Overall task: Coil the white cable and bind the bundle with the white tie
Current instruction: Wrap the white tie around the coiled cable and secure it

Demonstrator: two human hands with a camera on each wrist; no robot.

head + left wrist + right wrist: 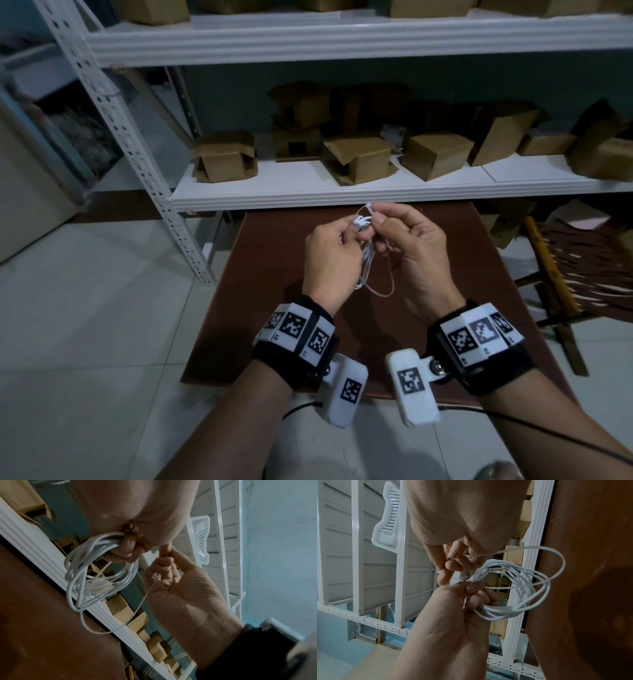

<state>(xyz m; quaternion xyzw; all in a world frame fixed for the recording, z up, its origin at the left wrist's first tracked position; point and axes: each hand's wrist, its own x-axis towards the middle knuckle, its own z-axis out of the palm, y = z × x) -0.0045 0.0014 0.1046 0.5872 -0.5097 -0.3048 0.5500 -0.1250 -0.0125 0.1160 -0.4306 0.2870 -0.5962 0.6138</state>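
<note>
The white cable (368, 257) is wound into a bundle of several loops above the brown table (267, 274). My left hand (352, 233) grips the top of the bundle in its curled fingers. My right hand (378, 219) pinches a thin white tie (364, 208) right at the top of the bundle. A loose loop of cable hangs below both hands. In the left wrist view, the coil (102, 585) fans out under my left hand (123, 550), and a thin strand runs into my right hand (163, 566). The right wrist view shows my right hand (452, 563) touching my left hand (474, 592) beside the coil (513, 609).
A white metal shelf (308, 198) with several cardboard boxes (359, 161) stands just behind the table. Its perforated upright (137, 154) slants down at the left. A folded wooden chair (565, 260) lies on the tiled floor at the right.
</note>
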